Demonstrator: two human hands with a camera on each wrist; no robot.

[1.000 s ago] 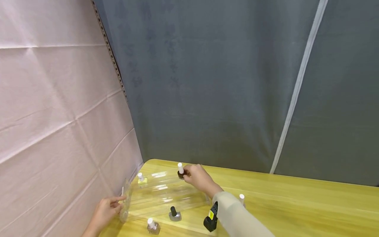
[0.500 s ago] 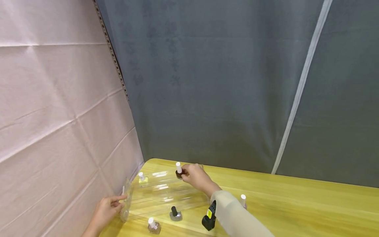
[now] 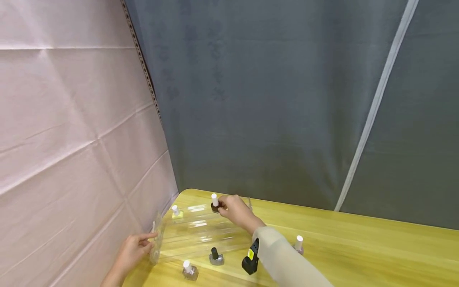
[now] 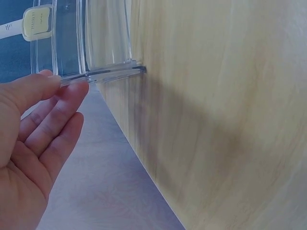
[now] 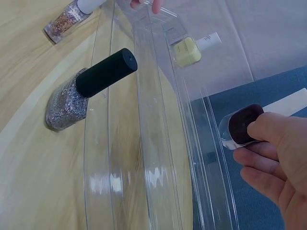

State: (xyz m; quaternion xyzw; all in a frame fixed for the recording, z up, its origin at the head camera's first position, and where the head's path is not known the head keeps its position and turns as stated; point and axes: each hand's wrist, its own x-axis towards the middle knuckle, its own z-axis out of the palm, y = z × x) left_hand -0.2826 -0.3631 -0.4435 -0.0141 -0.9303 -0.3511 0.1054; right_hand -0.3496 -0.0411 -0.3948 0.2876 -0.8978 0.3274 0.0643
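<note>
My right hand point(image 3: 236, 211) pinches a dark red nail polish bottle point(image 5: 243, 125) with a white cap, at the top tier of a clear stepped display rack point(image 5: 158, 143). Whether the bottle touches the rack I cannot tell. With thumb and fingers, my left hand point(image 4: 48, 120) grips the rack's left side panel. A pale yellow nail polish bottle point(image 5: 187, 51) stands on the top tier at the left end. In front of the rack are a silver glitter bottle point(image 3: 216, 257) with a black cap and a glitter bottle point(image 3: 190, 271) with a white cap.
Another white-capped polish bottle point(image 3: 299, 244) stands on the yellow wood-grain table point(image 3: 358, 247), partly behind the right sleeve. A pale sheet wall point(image 3: 71, 159) rises close on the left. A dark grey curtain point(image 3: 269, 119) hangs behind the table.
My right hand has moved the dark red bottle a little left along the rack's top tier, toward the yellow one. The left hand keeps its grip; the head view has shifted slightly.
</note>
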